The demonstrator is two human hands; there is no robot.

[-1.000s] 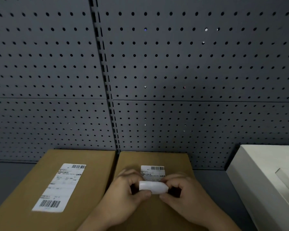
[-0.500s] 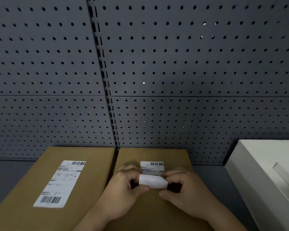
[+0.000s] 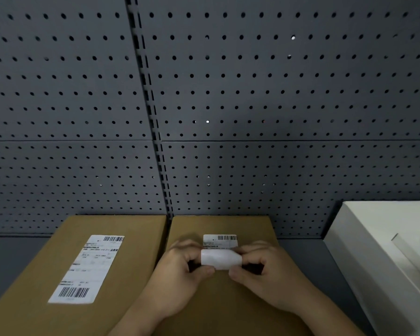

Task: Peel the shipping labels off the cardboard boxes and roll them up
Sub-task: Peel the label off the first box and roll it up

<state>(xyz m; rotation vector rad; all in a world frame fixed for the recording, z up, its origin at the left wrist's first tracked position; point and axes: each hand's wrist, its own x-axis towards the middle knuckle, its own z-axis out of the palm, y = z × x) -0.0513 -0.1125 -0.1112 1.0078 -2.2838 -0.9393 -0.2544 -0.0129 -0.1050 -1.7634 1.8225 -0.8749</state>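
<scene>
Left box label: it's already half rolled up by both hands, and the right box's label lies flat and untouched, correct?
No, the boxes are swapped. In the head view the left hand and right hand are rolling the right box label; the left box label lies flat, untouched.

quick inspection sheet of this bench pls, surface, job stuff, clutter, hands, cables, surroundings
surface: dark bench, mostly covered by boxes.
job's things: left box with its label stuck flat; right box with its label partly rolled, far end still stuck.
clutter: white tray on the right.
grippers: left hand and right hand pinch the roll's ends.
cables: nothing seen.
surroundings: grey pegboard behind.
</scene>
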